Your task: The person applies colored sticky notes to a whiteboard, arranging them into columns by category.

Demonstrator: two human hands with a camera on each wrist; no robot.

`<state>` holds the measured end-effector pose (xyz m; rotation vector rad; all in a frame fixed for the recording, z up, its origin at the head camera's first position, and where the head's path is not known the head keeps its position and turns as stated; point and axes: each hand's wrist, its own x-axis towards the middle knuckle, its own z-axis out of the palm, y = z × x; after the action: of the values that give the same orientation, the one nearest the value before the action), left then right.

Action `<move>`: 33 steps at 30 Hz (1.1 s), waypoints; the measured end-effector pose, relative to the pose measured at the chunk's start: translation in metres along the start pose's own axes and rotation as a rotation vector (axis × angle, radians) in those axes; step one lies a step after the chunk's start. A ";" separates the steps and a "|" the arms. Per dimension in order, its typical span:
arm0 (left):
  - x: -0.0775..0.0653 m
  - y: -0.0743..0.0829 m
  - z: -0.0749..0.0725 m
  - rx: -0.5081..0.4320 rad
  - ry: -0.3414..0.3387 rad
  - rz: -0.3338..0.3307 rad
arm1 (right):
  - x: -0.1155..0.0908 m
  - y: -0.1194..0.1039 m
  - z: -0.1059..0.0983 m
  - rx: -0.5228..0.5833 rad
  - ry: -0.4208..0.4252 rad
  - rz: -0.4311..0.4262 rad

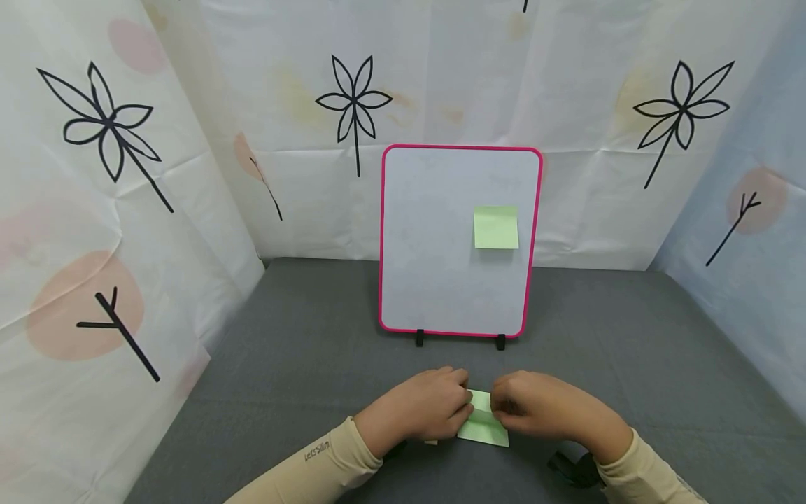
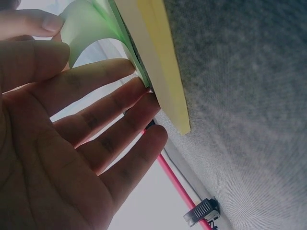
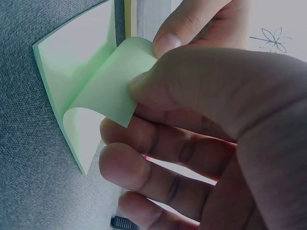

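Observation:
On the grey table lies a pad of light green sticky notes (image 1: 483, 432), its top note (image 3: 108, 79) bent up in a curl. My right hand (image 1: 554, 406) pinches the free edge of that note, thumb on its face and the index finger behind. From the other side my left hand (image 1: 425, 404) holds the note's far corner at its thumb tip. The other fingers of the left hand (image 2: 96, 129) stretch beside the pad, fingertips right at its edge. A yellow sticky pad (image 2: 168, 72) lies close by the green one, mostly hidden under the left hand in the head view.
Behind the hands stands a whiteboard (image 1: 441, 280) with a pink frame on small black feet (image 1: 501, 342). A green sticky note (image 1: 495, 227) is stuck on its right half. Patterned cloth walls (image 1: 302, 210) enclose the table. A dark wrist device (image 1: 574, 470) shows below the right sleeve.

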<state>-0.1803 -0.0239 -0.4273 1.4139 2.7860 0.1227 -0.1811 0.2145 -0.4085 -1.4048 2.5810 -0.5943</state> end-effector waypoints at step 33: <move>-0.003 -0.011 -0.022 -0.061 0.271 0.149 | -0.001 0.035 -0.003 0.383 -0.072 0.050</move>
<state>-0.1888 -0.0338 -0.4065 1.7055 2.8462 0.4282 -0.2083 0.2326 -0.4203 -1.2073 2.2805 -0.9500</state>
